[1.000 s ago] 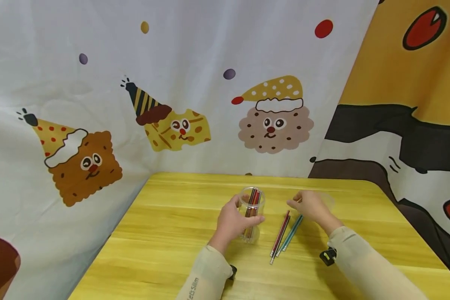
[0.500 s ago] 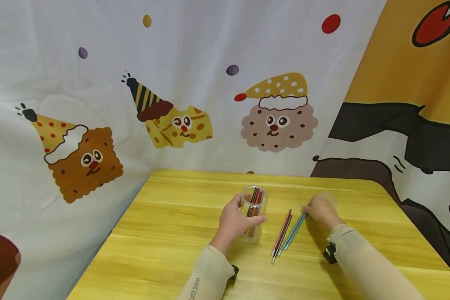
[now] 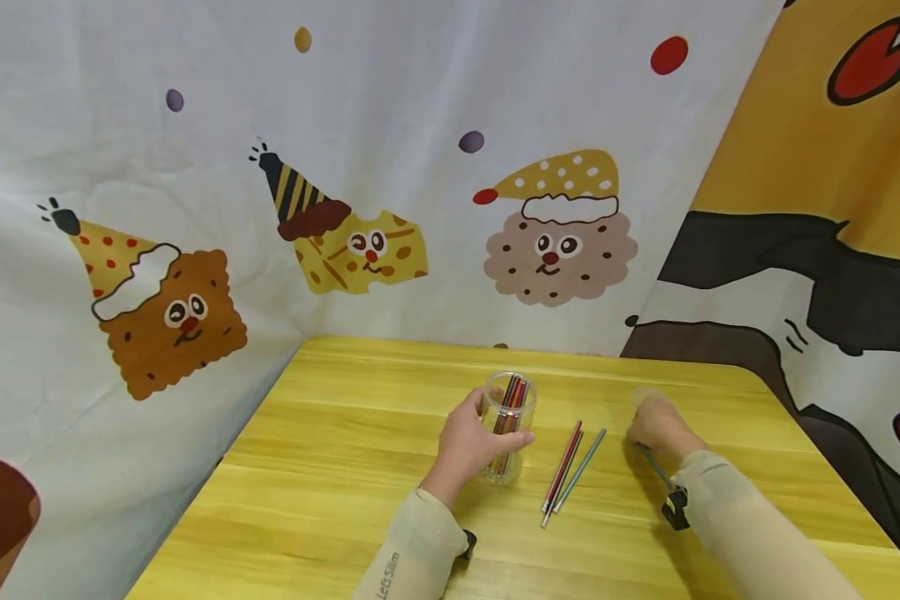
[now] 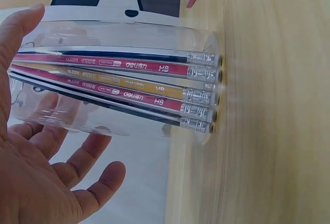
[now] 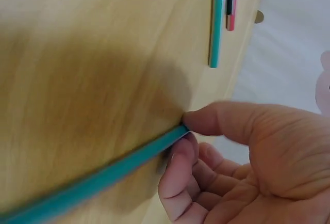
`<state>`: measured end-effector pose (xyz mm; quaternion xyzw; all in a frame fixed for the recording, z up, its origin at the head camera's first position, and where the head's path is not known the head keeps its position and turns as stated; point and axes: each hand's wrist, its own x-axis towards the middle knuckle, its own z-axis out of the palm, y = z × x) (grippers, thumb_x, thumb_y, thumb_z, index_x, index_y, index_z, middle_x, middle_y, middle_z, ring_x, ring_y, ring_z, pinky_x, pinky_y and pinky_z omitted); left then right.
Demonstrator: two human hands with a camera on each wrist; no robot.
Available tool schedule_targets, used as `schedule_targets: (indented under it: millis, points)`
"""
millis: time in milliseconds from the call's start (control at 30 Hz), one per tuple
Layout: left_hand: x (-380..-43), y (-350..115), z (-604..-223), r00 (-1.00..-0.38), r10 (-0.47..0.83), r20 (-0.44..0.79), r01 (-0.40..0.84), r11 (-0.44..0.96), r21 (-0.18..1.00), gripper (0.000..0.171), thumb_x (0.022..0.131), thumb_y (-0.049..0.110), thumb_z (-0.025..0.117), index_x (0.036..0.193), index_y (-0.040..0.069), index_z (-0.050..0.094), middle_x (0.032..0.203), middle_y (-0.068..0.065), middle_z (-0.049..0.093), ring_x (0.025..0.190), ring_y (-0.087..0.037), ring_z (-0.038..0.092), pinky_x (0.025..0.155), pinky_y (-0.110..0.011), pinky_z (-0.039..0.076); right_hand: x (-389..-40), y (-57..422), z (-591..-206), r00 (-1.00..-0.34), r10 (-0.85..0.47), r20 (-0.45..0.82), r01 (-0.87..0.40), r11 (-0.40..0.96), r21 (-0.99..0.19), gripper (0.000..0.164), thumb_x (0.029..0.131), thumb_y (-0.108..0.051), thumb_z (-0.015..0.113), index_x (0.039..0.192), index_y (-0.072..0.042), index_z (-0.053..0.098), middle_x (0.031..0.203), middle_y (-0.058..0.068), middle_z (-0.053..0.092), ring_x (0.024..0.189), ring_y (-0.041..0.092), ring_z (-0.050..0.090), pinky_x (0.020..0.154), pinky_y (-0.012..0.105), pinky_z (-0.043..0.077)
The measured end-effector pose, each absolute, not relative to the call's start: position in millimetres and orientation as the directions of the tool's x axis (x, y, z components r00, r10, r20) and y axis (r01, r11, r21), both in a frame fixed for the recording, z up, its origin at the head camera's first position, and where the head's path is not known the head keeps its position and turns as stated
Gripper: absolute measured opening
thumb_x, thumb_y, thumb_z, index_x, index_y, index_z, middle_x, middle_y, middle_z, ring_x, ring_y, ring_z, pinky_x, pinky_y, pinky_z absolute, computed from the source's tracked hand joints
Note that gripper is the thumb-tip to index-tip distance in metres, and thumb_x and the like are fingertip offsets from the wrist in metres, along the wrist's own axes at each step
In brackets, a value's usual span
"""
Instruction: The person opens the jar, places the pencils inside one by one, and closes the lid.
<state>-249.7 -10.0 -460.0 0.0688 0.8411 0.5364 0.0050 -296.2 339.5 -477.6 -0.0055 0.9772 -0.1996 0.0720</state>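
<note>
My left hand (image 3: 467,440) curls round a clear plastic jar (image 3: 532,402), thumb on its near side and fingers on the other. Inside, several pencils (image 4: 154,84) in red, gold and dark colours stand with their eraser ends at the bottom. Out to the right, my right hand (image 3: 662,428) pinches the tip of a teal pencil (image 5: 103,178) between thumb and forefinger; its other end runs back toward the wrist. Between the hands, another teal pencil (image 3: 583,465) lies on the table beside a red pencil (image 3: 561,468) and a dark one.
The yellow wood-grain table (image 3: 330,467) extends around both hands. A faint clear disc (image 3: 647,395) lies just behind my right hand. A white cloth (image 3: 390,108) with cartoon biscuits hangs along the table's far edge.
My right hand has come down on the two teal pencils, taken one by its tip and drawn it off to the right. The left hand stays at the jar.
</note>
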Motion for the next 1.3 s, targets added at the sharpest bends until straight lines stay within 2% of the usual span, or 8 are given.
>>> schedule_targets:
  millis: [300,400,500,667,767,900,1000,1300]
  points:
    - [-250.0,-10.7,-461.5,-0.988,0.139,0.066,0.117,0.403,0.908,0.077,0.075,0.053,0.096,0.139,0.025,0.063,0.13,0.002,0.072,0.124,-0.03,0.067,0.093,-0.051,0.059,-295.5,336.0,-458.9,-0.974,-0.148,-0.17,-0.054,0.886,-0.46,0.041,0.104,-0.006,0.048,0.064,-0.014,0.046,0.055,-0.006,0.034,0.05,0.01,0.03,0.052,0.027,0.031]
    - [-249.8,-11.6,-462.1,-0.989,0.131,0.07,0.118,0.402,0.908,0.078,0.076,0.05,0.097,0.14,0.024,0.062,0.132,0.001,0.071,0.124,-0.028,0.067,0.094,-0.051,0.059,-295.4,325.9,-428.4,-0.987,-0.139,-0.079,-0.085,0.875,-0.478,0.027,0.11,-0.007,0.049,0.09,0.005,0.064,0.071,0.01,0.059,0.06,0.017,0.052,0.058,0.034,0.046]
    - [-250.0,-12.3,-462.5,-0.99,0.124,0.073,0.117,0.399,0.909,0.076,0.077,0.048,0.097,0.141,0.024,0.063,0.132,0.002,0.071,0.122,-0.026,0.066,0.092,-0.05,0.059,-289.6,306.8,-394.5,-0.993,-0.114,0.037,-0.116,0.841,-0.529,0.026,0.111,-0.011,0.056,0.124,0.011,0.065,0.099,0.022,0.071,0.081,0.028,0.069,0.07,0.04,0.057]
    - [-249.9,-10.9,-464.2,-0.99,0.129,0.061,0.107,0.384,0.917,0.075,0.077,0.048,0.097,0.14,0.028,0.063,0.131,0.003,0.071,0.122,-0.026,0.066,0.09,-0.049,0.059,-269.8,279.9,-338.4,-0.967,-0.037,0.254,-0.199,0.733,-0.651,0.028,0.111,-0.026,0.06,0.124,-0.002,0.068,0.098,0.003,0.073,0.084,0.016,0.07,0.072,0.026,0.058]
    - [-249.6,-9.7,-465.3,-0.99,0.126,0.065,0.109,0.378,0.919,0.075,0.076,0.048,0.097,0.14,0.028,0.063,0.132,0.003,0.071,0.127,-0.029,0.065,0.094,-0.052,0.059,-257.3,270.0,-310.6,-0.87,0.146,0.47,-0.282,0.635,-0.719,0.021,0.108,-0.026,0.067,0.117,-0.007,0.072,0.088,-0.015,0.069,0.075,0.004,0.062,0.066,0.015,0.052]
    - [-249.8,-9.5,-465.6,-0.989,0.126,0.072,0.115,0.382,0.917,0.077,0.076,0.049,0.097,0.14,0.027,0.063,0.132,0.003,0.071,0.127,-0.03,0.065,0.095,-0.054,0.059,-244.6,259.3,-295.5,-0.757,0.312,0.574,-0.435,0.415,-0.799,0.012,0.102,-0.016,0.073,0.111,-0.007,0.072,0.084,-0.015,0.069,0.072,0.007,0.058,0.066,0.011,0.05]
    - [-250.7,-9.6,-464.3,-0.989,0.125,0.075,0.118,0.383,0.916,0.077,0.075,0.049,0.098,0.14,0.026,0.063,0.13,0.001,0.071,0.123,-0.03,0.066,0.092,-0.052,0.06,-239.6,250.4,-299.6,-0.777,0.254,0.576,-0.472,0.37,-0.8,0.014,0.103,-0.016,0.072,0.111,-0.005,0.073,0.085,-0.013,0.071,0.072,0.008,0.059,0.065,0.012,0.051]
    - [-251.0,-8.4,-465.2,-0.989,0.129,0.07,0.114,0.375,0.92,0.072,0.077,0.046,0.097,0.137,0.027,0.063,0.128,0.003,0.071,0.12,-0.027,0.067,0.092,-0.049,0.059,-243.1,210.1,-348.5,-0.73,-0.079,0.679,-0.568,0.623,-0.537,0.005,0.097,-0.004,0.077,0.101,-0.007,0.077,0.086,0.002,0.075,0.069,0.001,0.057,0.06,0.015,0.045]
